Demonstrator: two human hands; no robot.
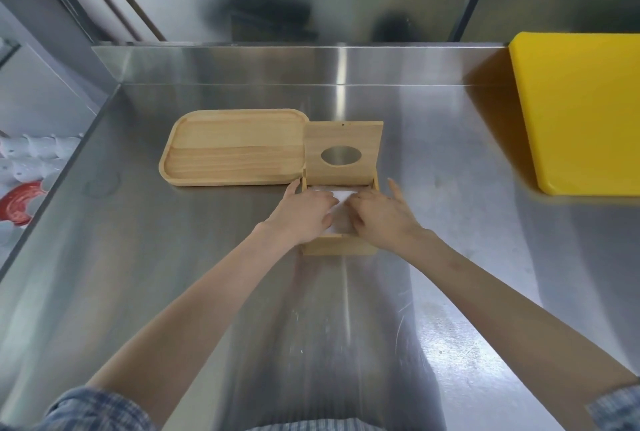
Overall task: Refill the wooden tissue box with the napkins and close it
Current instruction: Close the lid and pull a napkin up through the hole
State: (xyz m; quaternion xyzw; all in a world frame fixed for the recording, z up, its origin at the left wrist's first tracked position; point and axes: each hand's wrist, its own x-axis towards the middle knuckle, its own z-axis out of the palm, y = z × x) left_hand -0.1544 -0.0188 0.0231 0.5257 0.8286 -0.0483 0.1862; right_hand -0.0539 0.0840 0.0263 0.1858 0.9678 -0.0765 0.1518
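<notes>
While both hands press down into the open box, the left hand [304, 214] lies flat with fingers loosely curled over the white napkins [341, 195], and the right hand [379, 214] does the same from the other side; neither grip is closed around anything, both rest on the paper. The napkins sit inside the wooden tissue box [337, 247], its near wall just under the wrists. Its lid [343, 153], with an oval hole, stands tilted up and back at the far edge of the box. Touching or just beside the lid's left edge lies a wooden tray [232, 150], so room to the left of the box is tight at the far end. To the right, the steel surface [433, 222] lies bare as far as a yellow cutting board [581, 111], well apart. Near the body the surface is open on both sides of the forearms. A raised steel lip [242, 63] runs along the back, and the left edge drops off toward white and red items [24, 202] below, blurred.
</notes>
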